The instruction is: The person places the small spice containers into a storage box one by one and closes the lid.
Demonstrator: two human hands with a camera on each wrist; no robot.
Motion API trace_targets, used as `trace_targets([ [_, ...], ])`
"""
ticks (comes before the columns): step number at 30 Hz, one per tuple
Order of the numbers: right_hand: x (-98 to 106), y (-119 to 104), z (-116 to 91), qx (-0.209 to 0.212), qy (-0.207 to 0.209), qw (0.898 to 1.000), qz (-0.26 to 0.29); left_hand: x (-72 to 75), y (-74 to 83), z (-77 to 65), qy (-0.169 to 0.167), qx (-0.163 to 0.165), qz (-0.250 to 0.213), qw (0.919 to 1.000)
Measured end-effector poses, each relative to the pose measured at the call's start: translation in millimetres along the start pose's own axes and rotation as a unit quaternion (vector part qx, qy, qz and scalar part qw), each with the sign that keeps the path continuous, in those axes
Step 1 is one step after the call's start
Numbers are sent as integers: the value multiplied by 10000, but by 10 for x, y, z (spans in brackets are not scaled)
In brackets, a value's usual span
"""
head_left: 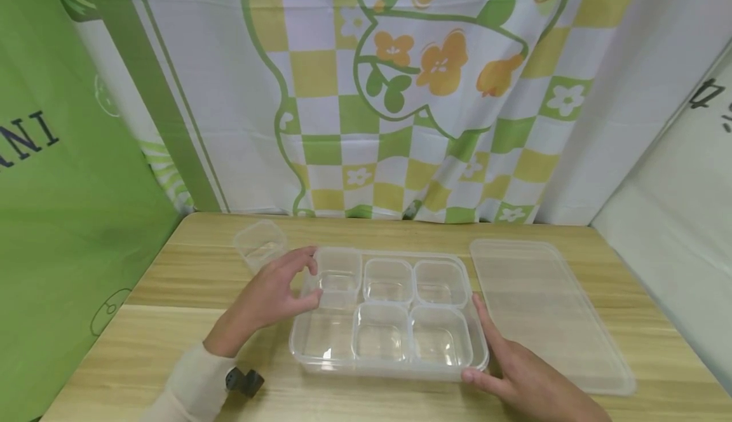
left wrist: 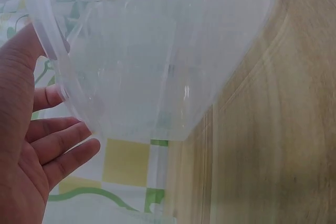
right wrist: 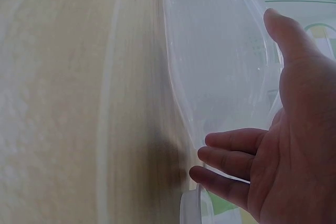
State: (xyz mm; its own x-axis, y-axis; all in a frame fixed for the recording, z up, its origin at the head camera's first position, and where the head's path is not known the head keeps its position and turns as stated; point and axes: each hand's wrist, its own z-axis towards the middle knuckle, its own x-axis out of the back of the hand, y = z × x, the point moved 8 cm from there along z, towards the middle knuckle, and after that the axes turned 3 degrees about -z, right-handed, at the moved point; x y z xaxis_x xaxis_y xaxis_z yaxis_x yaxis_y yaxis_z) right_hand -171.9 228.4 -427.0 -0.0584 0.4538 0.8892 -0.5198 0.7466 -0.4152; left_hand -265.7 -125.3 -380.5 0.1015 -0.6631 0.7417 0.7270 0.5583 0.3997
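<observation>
Hands, head view: our left hand (head_left: 280, 288) half-curls at a cup (head_left: 338, 282) in the back-left of the big box (head_left: 383, 370).
Risk: tilting could jam it against its neighbour (head_left: 387, 282).
Big box: five cups, seemingly empty.
Left wrist: fingers (left wrist: 63, 141) gape; we cannot tell whether they pinch.
Right wrist: our right hand (right wrist: 294, 148) lies straight-fingered, gripping nothing.

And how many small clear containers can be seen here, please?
6. Three small containers are along the back of the large box, two in its front row, middle and right, and one on the table beyond the left hand.
</observation>
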Motion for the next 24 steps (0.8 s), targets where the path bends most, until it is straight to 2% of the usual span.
trace_targets([
  [8,6,-13,-6,-22,-43,10000,49,-7,39,11,-71,-96,123,9999],
  [24,2,0,-1,7,-12,10000,64,-64,33,-38,-318,8,324,9990],
])
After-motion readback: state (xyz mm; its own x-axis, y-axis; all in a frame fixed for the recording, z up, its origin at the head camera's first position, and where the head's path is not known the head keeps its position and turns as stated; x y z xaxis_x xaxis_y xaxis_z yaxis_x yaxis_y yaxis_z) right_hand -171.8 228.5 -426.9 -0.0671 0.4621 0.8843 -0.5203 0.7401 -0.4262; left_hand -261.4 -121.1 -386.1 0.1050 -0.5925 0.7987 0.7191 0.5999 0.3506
